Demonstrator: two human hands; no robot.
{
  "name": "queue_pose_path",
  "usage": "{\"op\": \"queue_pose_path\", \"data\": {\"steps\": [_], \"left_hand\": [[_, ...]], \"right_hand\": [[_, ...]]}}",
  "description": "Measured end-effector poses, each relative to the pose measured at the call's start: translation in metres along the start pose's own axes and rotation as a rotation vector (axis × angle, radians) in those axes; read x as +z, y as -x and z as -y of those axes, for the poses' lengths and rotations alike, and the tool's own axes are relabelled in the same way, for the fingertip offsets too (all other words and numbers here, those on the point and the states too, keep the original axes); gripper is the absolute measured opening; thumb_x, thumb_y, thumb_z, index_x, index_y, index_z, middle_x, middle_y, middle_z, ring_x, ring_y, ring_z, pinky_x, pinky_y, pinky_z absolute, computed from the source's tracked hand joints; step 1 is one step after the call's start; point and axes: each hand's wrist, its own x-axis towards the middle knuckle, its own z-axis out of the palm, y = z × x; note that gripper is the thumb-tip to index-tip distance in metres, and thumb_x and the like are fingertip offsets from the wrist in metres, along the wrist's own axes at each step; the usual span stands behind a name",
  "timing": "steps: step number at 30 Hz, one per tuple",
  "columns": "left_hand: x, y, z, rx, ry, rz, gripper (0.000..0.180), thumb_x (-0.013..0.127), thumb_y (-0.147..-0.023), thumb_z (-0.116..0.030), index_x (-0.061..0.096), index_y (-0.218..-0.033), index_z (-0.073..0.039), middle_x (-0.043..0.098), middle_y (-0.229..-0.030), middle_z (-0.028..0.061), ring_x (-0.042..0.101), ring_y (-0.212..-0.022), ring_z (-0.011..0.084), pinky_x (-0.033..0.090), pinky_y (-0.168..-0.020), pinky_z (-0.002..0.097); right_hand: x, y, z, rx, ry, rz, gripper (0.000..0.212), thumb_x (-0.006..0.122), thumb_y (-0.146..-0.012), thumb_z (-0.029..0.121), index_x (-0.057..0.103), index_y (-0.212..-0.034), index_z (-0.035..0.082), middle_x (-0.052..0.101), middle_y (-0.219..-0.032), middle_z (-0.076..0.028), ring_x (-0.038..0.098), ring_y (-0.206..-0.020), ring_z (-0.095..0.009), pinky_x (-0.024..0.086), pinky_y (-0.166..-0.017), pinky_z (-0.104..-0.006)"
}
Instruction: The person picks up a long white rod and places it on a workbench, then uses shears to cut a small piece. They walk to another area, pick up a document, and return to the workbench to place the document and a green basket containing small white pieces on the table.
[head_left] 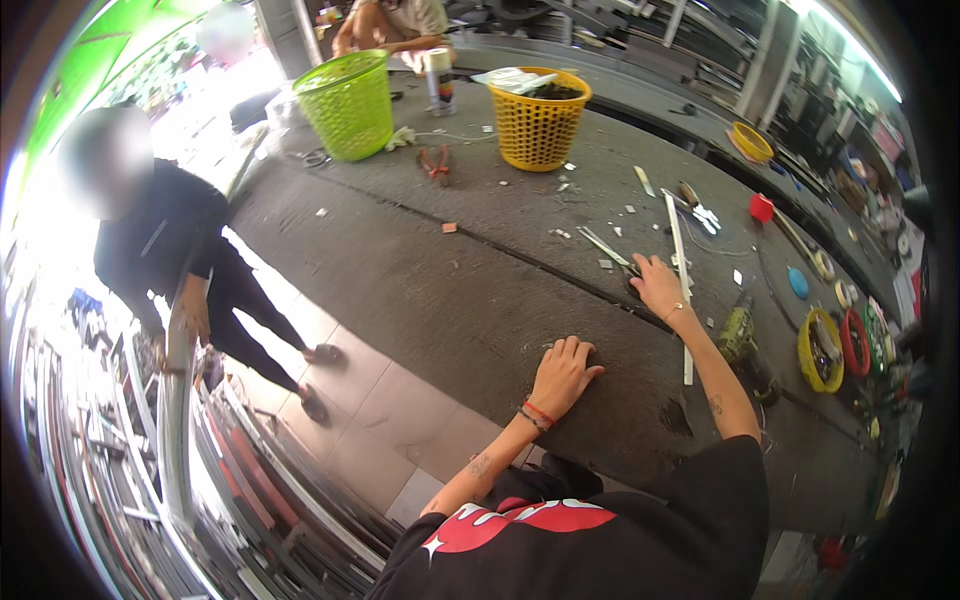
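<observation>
My left hand (565, 380) lies palm down on the dark workbench (400, 270) near its front edge. Its fingers are apart and hold nothing. Farther right, my right hand (658, 288) has its fingers and thumb around the dark end of a slim tool (606, 246); its pale, narrow part points away to the left. What kind of tool it is, I cannot make out. Just right of that hand, a long white strip (677, 240) runs along the bench, partly under my wrist. A green and black power drill (738, 330) lies beside my right forearm.
Toward the back stand a green basket (345, 108), a spray can (438, 82) and a yellow basket (538, 130). Red-handled pliers (435, 165) lie before them. Small baskets (820, 350) sit at right. A person (165, 230) stands left, holding a long metal profile (178, 420); another sits behind the bench.
</observation>
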Motion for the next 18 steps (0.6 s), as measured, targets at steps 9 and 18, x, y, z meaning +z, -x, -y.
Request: {"op": "queue_pose_path", "data": {"steps": [9,18], "left_hand": [[-0.015,-0.003,-0.004,-0.064,0.189,0.02,0.01,0.061,-0.074,-0.012,0.054,-0.08,-0.007,0.05,-0.077,0.0086,0.048,-0.075,0.0273,0.038,-0.067,0.036],[-0.007,-0.006,-0.108,-0.392,0.961,-0.063,0.005,0.057,-0.081,-0.002,0.053,-0.081,-0.002,0.056,-0.078,0.0043,0.054,-0.062,0.0117,0.046,-0.056,0.0228]], "right_hand": [[-0.046,0.061,0.032,0.016,0.075,0.005,0.029,0.061,-0.068,0.007,0.05,-0.095,0.007,0.054,-0.083,-0.013,0.053,-0.08,-0.028,0.039,-0.071,-0.0375],[-0.144,0.288,-0.016,0.464,-0.795,-0.172,0.052,0.064,-0.073,0.005,0.044,-0.121,0.008,0.055,-0.089,-0.004,0.053,-0.077,-0.013,0.04,-0.072,-0.0274]]}}
